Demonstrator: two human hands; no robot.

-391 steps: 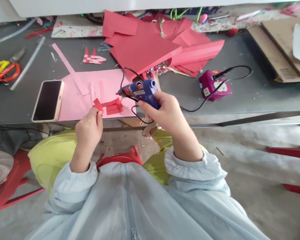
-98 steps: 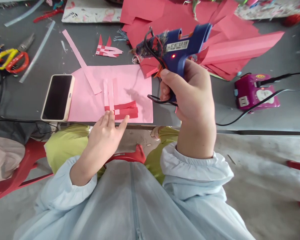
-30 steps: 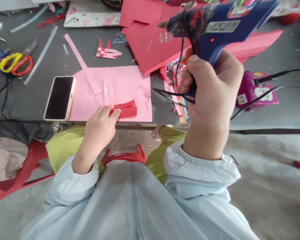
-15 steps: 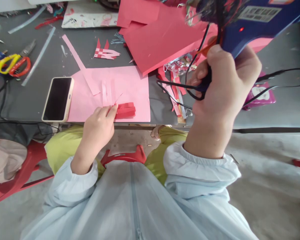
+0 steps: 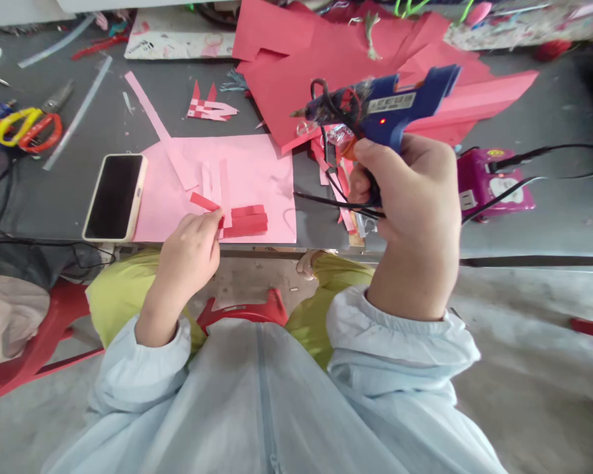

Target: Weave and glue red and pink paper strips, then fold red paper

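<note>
In my right hand (image 5: 410, 191) is a blue hot glue gun (image 5: 390, 105), its red light on and its nozzle pointing left, held above the table. My left hand (image 5: 190, 247) is closed, thumb and finger pinching a short red paper strip (image 5: 205, 201) over a pink sheet (image 5: 271, 178). Beside those fingertips lie more red strips (image 5: 246, 225), touching upright pale pink strips (image 5: 225, 187). A long pink strip (image 5: 161, 128) crosses the sheet's upper left edge. Farther back sits a woven red-and-pink paper piece (image 5: 210, 108).
A phone (image 5: 113, 197) rests on the sheet's left edge. Scissors (image 5: 34, 125) and clear glue sticks (image 5: 79, 112) lie at left. Red sheets (image 5: 316, 72) pile up at the back. On the right, black cables run to a purple power box (image 5: 499, 184).
My right hand has lowered the glue gun and drawn it left, bringing its nozzle into view. A red strip now sticks out up-left from my left fingertips.
</note>
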